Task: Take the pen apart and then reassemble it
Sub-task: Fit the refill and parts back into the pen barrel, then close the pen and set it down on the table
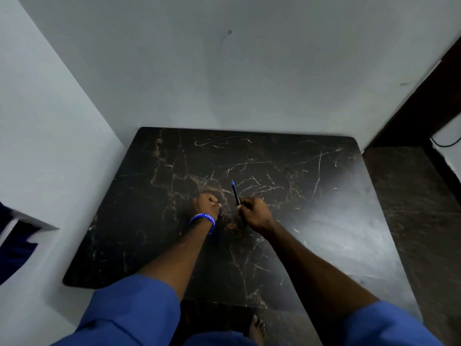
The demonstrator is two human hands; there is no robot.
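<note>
A slim dark pen (235,193) with a blue tip points away from me over the middle of the black marble table (311,221). My right hand (254,212) grips its lower half, with the end of the pen sticking out below the fist. My left hand (208,202), with a blue wristband, rests as a closed fist on the table a short way left of the pen. Whether it holds some small part is hidden by the fingers.
White walls close in behind the table and on its left. A dark wooden frame (424,103) and dark floor lie to the right. My bare foot (255,328) shows under the table's near edge. A blue cloth (15,245) hangs at far left.
</note>
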